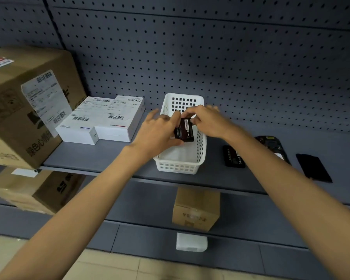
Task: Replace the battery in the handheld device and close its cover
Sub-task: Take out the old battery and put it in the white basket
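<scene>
A black battery (184, 130) with a label is held above the white plastic basket (180, 165) on the grey shelf. My left hand (159, 134) grips its lower end and my right hand (205, 120) pinches its top edge. To the right on the shelf lies a second black battery (233, 157). Beyond it is the handheld device (272, 145), lying with its back open and partly hidden by my right forearm. The black cover (313, 167) lies flat at the far right.
Two white labelled boxes (101, 120) and a large cardboard carton (26, 106) stand at the shelf's left. A pegboard wall (230, 57) backs the shelf. A small cardboard box (196, 209) sits on the shelf below, with more cartons (38, 190) at lower left.
</scene>
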